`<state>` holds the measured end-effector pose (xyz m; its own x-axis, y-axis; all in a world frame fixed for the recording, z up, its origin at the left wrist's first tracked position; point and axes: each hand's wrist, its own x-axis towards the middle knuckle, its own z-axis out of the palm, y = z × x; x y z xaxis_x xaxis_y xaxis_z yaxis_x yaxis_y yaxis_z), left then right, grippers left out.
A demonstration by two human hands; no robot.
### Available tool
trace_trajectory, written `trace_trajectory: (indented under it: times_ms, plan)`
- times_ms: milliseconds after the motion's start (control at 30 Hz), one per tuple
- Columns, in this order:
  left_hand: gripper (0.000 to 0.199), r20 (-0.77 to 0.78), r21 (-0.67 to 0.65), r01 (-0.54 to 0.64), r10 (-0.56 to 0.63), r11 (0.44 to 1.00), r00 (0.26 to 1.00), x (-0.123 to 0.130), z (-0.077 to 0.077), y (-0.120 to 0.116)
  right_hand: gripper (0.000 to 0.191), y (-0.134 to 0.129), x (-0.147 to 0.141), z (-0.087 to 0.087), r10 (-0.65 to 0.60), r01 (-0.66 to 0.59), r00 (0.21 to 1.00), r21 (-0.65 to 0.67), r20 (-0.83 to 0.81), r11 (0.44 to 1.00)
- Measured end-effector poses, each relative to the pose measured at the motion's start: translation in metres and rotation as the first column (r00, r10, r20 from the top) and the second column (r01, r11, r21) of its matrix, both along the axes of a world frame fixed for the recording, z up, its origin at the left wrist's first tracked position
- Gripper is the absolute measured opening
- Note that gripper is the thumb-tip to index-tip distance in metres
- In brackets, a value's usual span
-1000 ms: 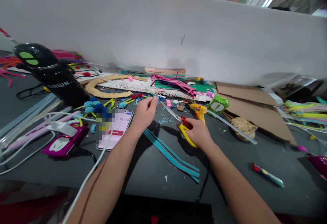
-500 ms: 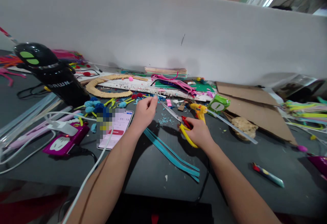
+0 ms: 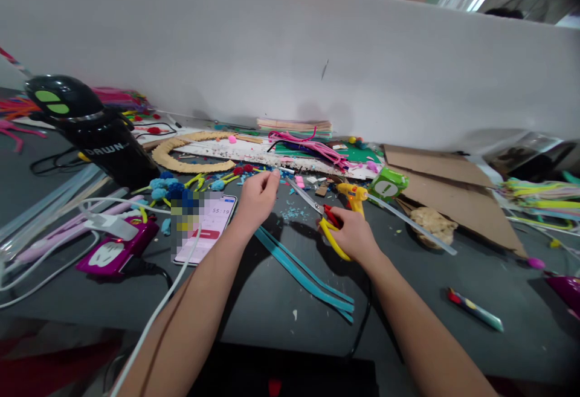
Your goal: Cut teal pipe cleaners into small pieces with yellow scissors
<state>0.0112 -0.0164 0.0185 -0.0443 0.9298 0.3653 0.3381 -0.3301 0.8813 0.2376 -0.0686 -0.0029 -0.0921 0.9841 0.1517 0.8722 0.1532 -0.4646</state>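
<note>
My right hand grips the yellow and red handles of a pair of scissors, whose blades point up and left toward my left fingertips. My left hand is closed in a pinch; whatever it holds is too small to make out. Blue pipe cleaners lie on the grey table between my forearms. Small blue clippings are scattered below the blades. A phone lies left of my left wrist. Just beyond my right hand is a yellow glue gun with a clear stick.
At the left stand a black bottle and a purple power socket with cables. A beige ring and pink pipe cleaners lie at the back. Cardboard, a green box and a cutter are at the right.
The scissors have shifted very slightly to the right, away from my left fingertips. My left hand has hardly moved.
</note>
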Motion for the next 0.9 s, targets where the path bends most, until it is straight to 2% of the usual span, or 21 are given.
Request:
trace_trajectory:
  times_ms: [367,900]
  plan:
    - [0.045,-0.048,0.018,0.017,-0.016,1.0,0.999,-0.0003,0.0017,-0.0012,0.024,0.0015,0.0013,-0.0036,0.022,-0.022,1.0,-0.007,-0.013,1.0]
    - [0.043,-0.045,0.012,0.015,-0.014,1.0,0.999,-0.0004,0.0029,-0.0012,0.028,0.0016,0.0002,-0.0049,0.039,-0.04,0.999,-0.029,-0.016,0.999]
